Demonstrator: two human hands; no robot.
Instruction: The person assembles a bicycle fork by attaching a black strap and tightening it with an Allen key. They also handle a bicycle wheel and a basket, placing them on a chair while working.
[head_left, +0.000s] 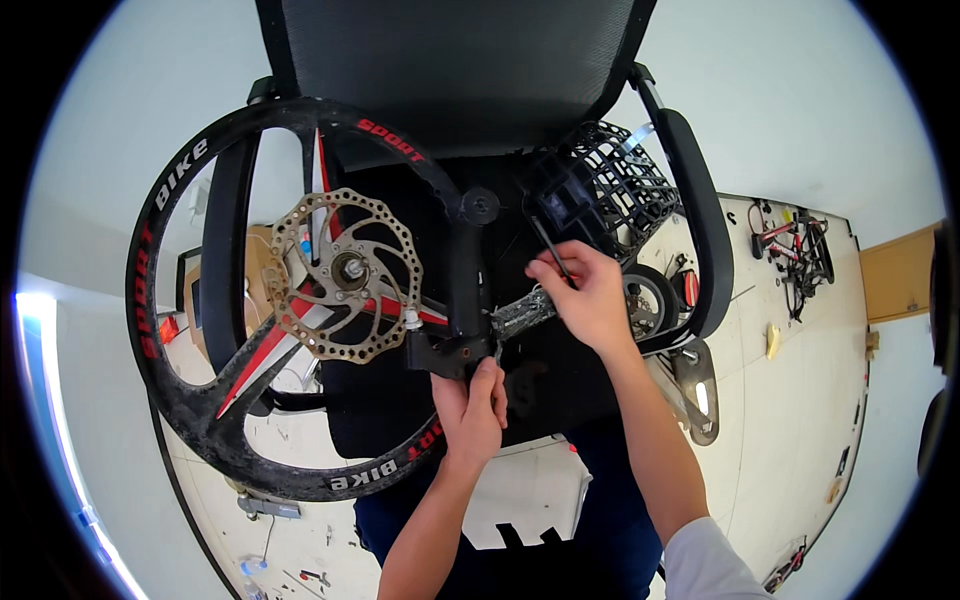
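My left hand [470, 415] is closed around the lower end of a black fork-like part [466, 285]. Beside that part, on the left, stands a black mag wheel [190, 445] with red and white accents on its spokes. A drilled brake disc [385, 222], brownish at its rim, surrounds the hub. My right hand [595, 300] pinches a thin dark rod-shaped tool [547, 243], its far end tilted up and left; the tool's tip type cannot be made out. Between both hands lies a grimy grey arm-like piece [522, 313] meeting the black part.
All this rests on a black office chair with a mesh backrest [450, 70] and a right armrest [705, 240]. A black plastic basket [630, 185] sits at the seat's far right. A small wheel [650, 300], a heap of parts [800, 250] and a cardboard box [258, 275] are beyond the chair.
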